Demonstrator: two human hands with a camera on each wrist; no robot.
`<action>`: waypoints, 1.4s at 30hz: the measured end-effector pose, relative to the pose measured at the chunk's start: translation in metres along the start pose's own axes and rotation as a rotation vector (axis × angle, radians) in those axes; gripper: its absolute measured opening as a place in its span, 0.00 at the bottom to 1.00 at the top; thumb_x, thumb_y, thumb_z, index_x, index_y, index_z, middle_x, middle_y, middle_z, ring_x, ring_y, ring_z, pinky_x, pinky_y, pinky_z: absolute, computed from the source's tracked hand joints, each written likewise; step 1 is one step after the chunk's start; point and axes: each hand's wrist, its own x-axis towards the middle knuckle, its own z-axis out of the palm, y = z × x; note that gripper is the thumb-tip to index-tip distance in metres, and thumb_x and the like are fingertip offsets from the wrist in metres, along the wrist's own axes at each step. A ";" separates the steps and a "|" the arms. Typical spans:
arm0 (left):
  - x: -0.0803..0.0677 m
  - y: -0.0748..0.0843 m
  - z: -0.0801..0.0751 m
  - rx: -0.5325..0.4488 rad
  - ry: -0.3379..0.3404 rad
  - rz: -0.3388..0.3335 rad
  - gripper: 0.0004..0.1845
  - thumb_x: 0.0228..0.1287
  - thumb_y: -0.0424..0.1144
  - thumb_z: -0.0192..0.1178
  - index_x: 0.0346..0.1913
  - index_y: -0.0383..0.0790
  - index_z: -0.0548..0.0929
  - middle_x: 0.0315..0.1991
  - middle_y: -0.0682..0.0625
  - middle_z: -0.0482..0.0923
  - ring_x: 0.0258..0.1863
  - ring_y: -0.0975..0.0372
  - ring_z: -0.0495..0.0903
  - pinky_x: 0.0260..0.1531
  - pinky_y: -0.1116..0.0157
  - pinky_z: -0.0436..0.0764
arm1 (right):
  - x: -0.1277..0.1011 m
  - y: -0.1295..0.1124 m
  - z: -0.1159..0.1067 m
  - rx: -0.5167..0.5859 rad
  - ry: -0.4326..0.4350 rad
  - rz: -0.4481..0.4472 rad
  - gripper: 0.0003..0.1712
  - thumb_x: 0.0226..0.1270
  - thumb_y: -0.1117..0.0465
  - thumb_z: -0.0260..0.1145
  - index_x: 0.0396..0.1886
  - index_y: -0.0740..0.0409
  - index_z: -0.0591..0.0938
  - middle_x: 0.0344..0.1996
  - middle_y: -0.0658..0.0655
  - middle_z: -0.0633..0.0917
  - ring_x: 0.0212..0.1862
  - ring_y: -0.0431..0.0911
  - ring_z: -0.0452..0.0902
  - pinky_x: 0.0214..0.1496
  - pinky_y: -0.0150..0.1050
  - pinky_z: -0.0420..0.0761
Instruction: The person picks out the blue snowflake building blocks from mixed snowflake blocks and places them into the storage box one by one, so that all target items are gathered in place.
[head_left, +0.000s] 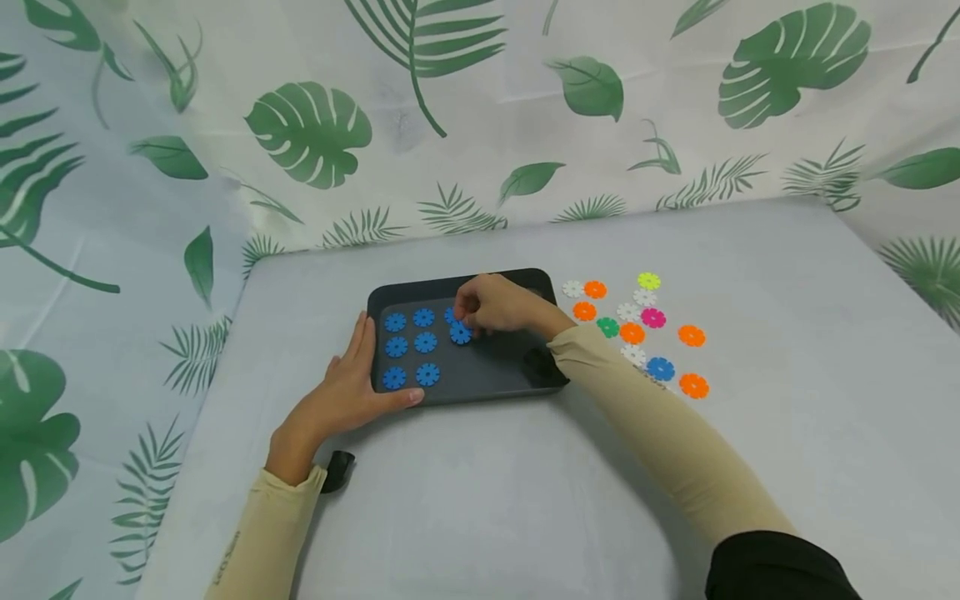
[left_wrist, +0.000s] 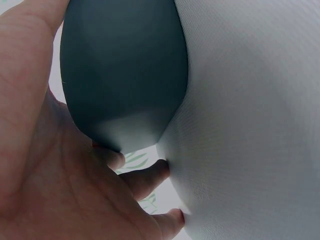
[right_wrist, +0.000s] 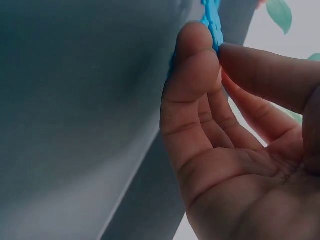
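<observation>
A dark grey baking tray (head_left: 487, 367) holds blue notched snowflake discs (head_left: 425, 342), set in rows on its left side. My left hand (head_left: 341, 396) rests against the tray's near left corner, its fingers straight along the left wall and its thumb on the front rim. Over the tray's middle, my right hand (head_left: 498, 304) pinches a blue snowflake disc (right_wrist: 212, 25) between thumb and forefinger. In the head view its fingertips are by the third column, where another blue disc (head_left: 450, 315) is partly hidden by the hand.
Right of the tray, loose discs lie scattered on the white cloth: orange ones (head_left: 692, 336), white ones (head_left: 644, 297), a yellow (head_left: 648, 281), a pink (head_left: 653, 317), a green (head_left: 608, 327) and a blue disc (head_left: 660, 369). A leaf-patterned curtain (head_left: 480, 108) hangs behind the table.
</observation>
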 end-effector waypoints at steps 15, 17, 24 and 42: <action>0.000 0.000 0.001 0.005 -0.002 -0.004 0.75 0.62 0.72 0.68 0.85 0.32 0.27 0.86 0.40 0.18 0.85 0.39 0.34 0.76 0.30 0.38 | 0.005 0.007 0.008 -0.055 -0.016 0.015 0.04 0.75 0.72 0.65 0.39 0.64 0.86 0.31 0.57 0.87 0.31 0.48 0.85 0.33 0.38 0.84; -0.001 0.000 0.000 0.004 -0.001 -0.001 0.75 0.63 0.72 0.68 0.85 0.32 0.27 0.86 0.40 0.18 0.85 0.39 0.34 0.76 0.30 0.38 | 0.005 0.007 0.008 -0.059 -0.013 0.018 0.04 0.75 0.72 0.66 0.39 0.64 0.86 0.31 0.57 0.87 0.31 0.48 0.85 0.33 0.38 0.84; -0.001 0.001 -0.001 0.000 0.000 0.003 0.74 0.63 0.71 0.68 0.85 0.32 0.28 0.86 0.40 0.18 0.84 0.39 0.33 0.76 0.30 0.38 | 0.005 0.006 0.008 -0.089 -0.022 0.002 0.05 0.74 0.72 0.65 0.37 0.62 0.86 0.30 0.56 0.87 0.31 0.47 0.84 0.34 0.39 0.84; 0.000 0.001 0.000 0.009 -0.002 -0.005 0.74 0.63 0.72 0.68 0.85 0.32 0.27 0.86 0.40 0.18 0.85 0.40 0.32 0.76 0.31 0.38 | -0.006 0.004 0.001 -0.007 0.019 -0.012 0.07 0.80 0.65 0.64 0.41 0.63 0.87 0.33 0.56 0.87 0.34 0.48 0.85 0.39 0.40 0.85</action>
